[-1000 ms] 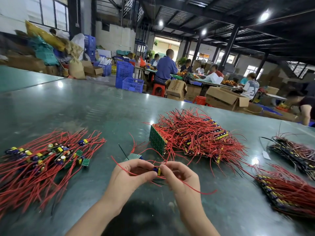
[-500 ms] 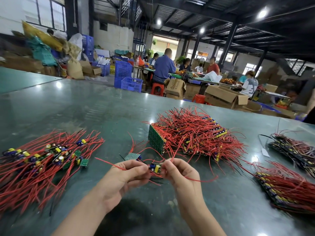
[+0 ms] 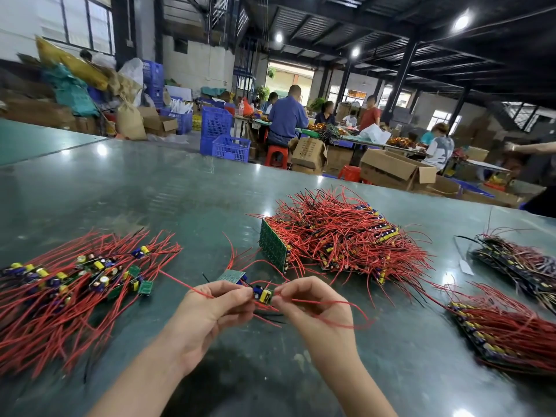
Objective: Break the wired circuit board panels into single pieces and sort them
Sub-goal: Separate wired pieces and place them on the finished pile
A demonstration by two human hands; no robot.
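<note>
My left hand [image 3: 210,311] and my right hand [image 3: 313,308] pinch the two ends of a small circuit board piece [image 3: 263,294] with a blue and a yellow component, held just above the green table [image 3: 180,191]. Red wires trail from it to both sides. A second green board piece [image 3: 231,276] hangs just behind my left fingers. A pile of single wired boards [image 3: 75,278] lies to the left. A stack of unbroken wired panels [image 3: 337,236] sits behind my hands.
Two more stacks of wired panels lie at the right, one near [image 3: 505,329] and one farther back [image 3: 520,263]. A white scrap [image 3: 465,267] lies between them. Beyond the table edge are cardboard boxes [image 3: 394,171], blue crates [image 3: 230,147] and seated people.
The board piece between my fingers has turned so its blue and yellow components face up. Both hands stay close together in the same place.
</note>
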